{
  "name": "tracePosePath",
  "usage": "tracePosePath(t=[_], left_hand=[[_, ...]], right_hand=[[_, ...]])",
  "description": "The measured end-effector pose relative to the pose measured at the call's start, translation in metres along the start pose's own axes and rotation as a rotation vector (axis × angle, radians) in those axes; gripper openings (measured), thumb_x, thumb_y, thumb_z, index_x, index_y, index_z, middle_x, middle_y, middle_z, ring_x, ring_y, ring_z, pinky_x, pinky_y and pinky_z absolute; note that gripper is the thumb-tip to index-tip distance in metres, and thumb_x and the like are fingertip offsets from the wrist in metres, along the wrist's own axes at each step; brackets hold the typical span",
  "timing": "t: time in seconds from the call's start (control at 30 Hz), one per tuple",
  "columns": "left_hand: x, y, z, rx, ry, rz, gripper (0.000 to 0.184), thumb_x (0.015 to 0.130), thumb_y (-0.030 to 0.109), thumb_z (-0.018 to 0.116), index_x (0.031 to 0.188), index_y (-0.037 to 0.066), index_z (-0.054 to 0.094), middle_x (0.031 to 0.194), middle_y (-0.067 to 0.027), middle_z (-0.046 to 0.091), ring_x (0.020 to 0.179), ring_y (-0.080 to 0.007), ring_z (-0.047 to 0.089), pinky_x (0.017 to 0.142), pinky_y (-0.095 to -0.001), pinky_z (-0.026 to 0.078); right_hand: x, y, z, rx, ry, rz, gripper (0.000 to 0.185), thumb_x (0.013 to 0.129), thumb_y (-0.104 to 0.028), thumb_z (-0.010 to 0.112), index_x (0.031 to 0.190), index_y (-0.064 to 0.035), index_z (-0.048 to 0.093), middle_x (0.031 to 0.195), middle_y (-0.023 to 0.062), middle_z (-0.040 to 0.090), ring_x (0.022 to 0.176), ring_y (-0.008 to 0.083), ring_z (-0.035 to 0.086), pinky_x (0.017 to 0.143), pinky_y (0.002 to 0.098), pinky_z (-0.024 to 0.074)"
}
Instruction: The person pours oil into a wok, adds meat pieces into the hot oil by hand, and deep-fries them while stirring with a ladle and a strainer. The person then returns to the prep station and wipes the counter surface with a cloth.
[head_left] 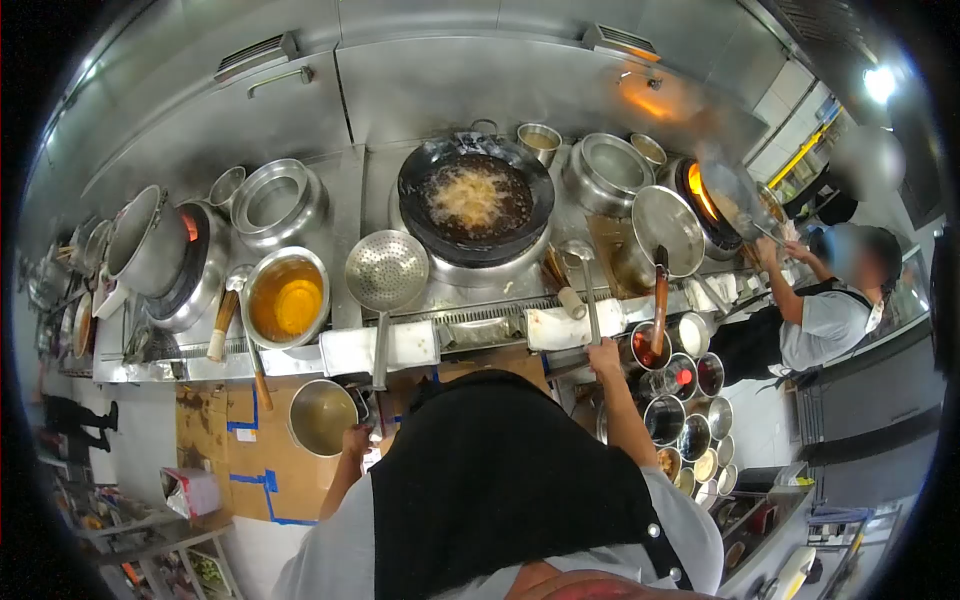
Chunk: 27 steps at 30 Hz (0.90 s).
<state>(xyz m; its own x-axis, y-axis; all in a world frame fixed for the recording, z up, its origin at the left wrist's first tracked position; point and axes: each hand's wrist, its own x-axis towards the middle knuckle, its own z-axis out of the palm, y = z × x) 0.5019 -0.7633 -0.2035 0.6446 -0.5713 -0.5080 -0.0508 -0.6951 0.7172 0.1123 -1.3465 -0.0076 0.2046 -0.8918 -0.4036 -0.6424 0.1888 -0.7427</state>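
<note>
My left hand [355,441] is closed around the handle of a metal pot [304,436], held below the counter edge with cloudy liquid inside. Farther right, my right hand [604,359] grips the end of a long ladle [591,308], whose bowl rests up on the stove counter. Ahead of me a black wok [418,212] sits on its burner with pale, foaming contents in dark oil. A perforated skimmer [387,271] lies between the wok and a bowl of yellow-orange liquid [287,297].
White folded cloths [379,347] line the counter edge. Several seasoning containers [664,418] stand at my right. Beyond them a co-worker [826,318] holds a wok [734,196] over an open flame [700,190]. To the left stands a tilted pot [137,238].
</note>
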Motion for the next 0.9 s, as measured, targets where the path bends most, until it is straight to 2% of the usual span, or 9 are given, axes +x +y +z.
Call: tracePosePath(t=[0.17, 0.23, 0.3, 0.33, 0.5, 0.67, 0.77, 0.83, 0.9], left_hand=[[0.022, -0.04, -0.041, 0.213, -0.041, 0.043, 0.025, 0.09, 0.022, 0.067, 0.11, 0.008, 0.07, 0.079, -0.0145, 0.068, 0.061, -0.0266, 0.068, 0.054, -0.0406, 0.056], [0.017, -0.065, -0.05, 0.418, -0.081, 0.133, 0.024, 0.09, 0.022, 0.067, 0.109, 0.007, 0.07, 0.078, -0.0164, 0.069, 0.062, -0.0284, 0.069, 0.056, -0.0412, 0.057], [0.01, -0.081, -0.057, 0.668, -0.108, 0.334, 0.024, 0.09, 0.021, 0.067, 0.109, 0.007, 0.071, 0.077, -0.0183, 0.069, 0.063, -0.0303, 0.07, 0.059, -0.0419, 0.058], [0.003, -0.076, -0.061, 0.797, -0.074, 0.499, 0.024, 0.09, 0.021, 0.067, 0.108, 0.007, 0.071, 0.076, -0.0192, 0.069, 0.063, -0.0313, 0.071, 0.06, -0.0422, 0.059], [-0.021, -0.076, -0.055, 0.396, -0.116, 0.052, 0.014, 0.097, 0.022, 0.061, 0.098, 0.01, 0.068, 0.067, -0.0124, 0.061, 0.058, -0.0276, 0.067, 0.044, -0.0448, 0.052], [-0.042, -0.063, -0.036, -0.754, 0.018, -0.55, 0.009, 0.095, 0.016, 0.059, 0.097, 0.009, 0.064, 0.075, -0.0072, 0.059, 0.06, -0.0233, 0.065, 0.045, -0.0366, 0.052], [-0.078, -0.075, -0.045, -0.053, -0.002, -0.026, 0.011, 0.096, 0.016, 0.055, 0.09, 0.008, 0.062, 0.07, -0.0073, 0.053, 0.056, -0.0229, 0.062, 0.046, -0.0368, 0.052], [-0.099, -0.082, -0.049, 0.11, 0.006, 0.065, 0.016, 0.097, 0.017, 0.054, 0.086, 0.008, 0.06, 0.068, -0.0071, 0.052, 0.054, -0.0226, 0.061, 0.045, -0.037, 0.052], [-0.129, -0.078, -0.05, -0.067, 0.027, -0.167, 0.021, 0.098, 0.021, 0.054, 0.083, 0.007, 0.06, 0.068, -0.0068, 0.053, 0.053, -0.0218, 0.061, 0.045, -0.0369, 0.052]], right_hand=[[-0.044, -0.018, 0.009, -0.316, 0.337, -0.482, 0.031, 0.085, -0.02, 0.072, 0.102, 0.0048, 0.062, 0.081, 0.0231, 0.067, 0.066, 0.0323, 0.068, 0.059, 0.046, 0.0522], [-0.104, -0.102, -0.004, -0.308, 0.143, -0.418, 0.04, 0.087, -0.029, 0.071, 0.103, 0.0052, 0.061, 0.083, 0.0278, 0.066, 0.083, 0.0382, 0.07, 0.073, 0.0487, 0.0525], [-0.133, -0.184, 0.002, -0.277, -0.014, -0.374, 0.039, 0.089, -0.02, 0.069, 0.119, 0.0039, 0.063, 0.079, 0.0178, 0.067, 0.071, 0.0269, 0.066, 0.067, 0.0397, 0.0528], [-0.085, -0.163, 0.016, -0.245, 0.027, -0.742, 0.047, 0.089, -0.02, 0.07, 0.13, 0.0006, 0.061, 0.083, 0.0209, 0.069, 0.072, 0.0301, 0.069, 0.067, 0.0437, 0.0532], [-0.051, -0.276, 0.085, -0.315, -0.216, -0.372, 0.057, 0.094, -0.015, 0.065, 0.148, -0.0048, 0.05, 0.076, 0.0049, 0.062, 0.053, 0.0142, 0.055, 0.046, 0.0326, 0.0449], [-0.019, -0.293, 0.113, -0.064, -0.152, -0.272, 0.041, 0.1, -0.018, 0.062, 0.138, -0.006, 0.055, 0.07, 0.0028, 0.056, 0.05, 0.0142, 0.053, 0.042, 0.034, 0.0439], [0.009, -0.314, 0.125, 0.055, -0.199, -0.187, 0.022, 0.102, -0.022, 0.061, 0.119, -0.0079, 0.058, 0.069, 0.0013, 0.054, 0.051, 0.0131, 0.052, 0.042, 0.0324, 0.042], [0.014, -0.318, 0.136, 0.223, -0.291, -0.091, 0.015, 0.103, -0.024, 0.061, 0.108, -0.0107, 0.057, 0.068, 0.0001, 0.053, 0.052, 0.0124, 0.051, 0.042, 0.0308, 0.0403], [0.008, -0.325, 0.148, 0.459, -0.412, 0.051, 0.013, 0.103, -0.026, 0.06, 0.102, -0.0139, 0.054, 0.068, -0.001, 0.052, 0.053, 0.0118, 0.05, 0.042, 0.0292, 0.0384]])
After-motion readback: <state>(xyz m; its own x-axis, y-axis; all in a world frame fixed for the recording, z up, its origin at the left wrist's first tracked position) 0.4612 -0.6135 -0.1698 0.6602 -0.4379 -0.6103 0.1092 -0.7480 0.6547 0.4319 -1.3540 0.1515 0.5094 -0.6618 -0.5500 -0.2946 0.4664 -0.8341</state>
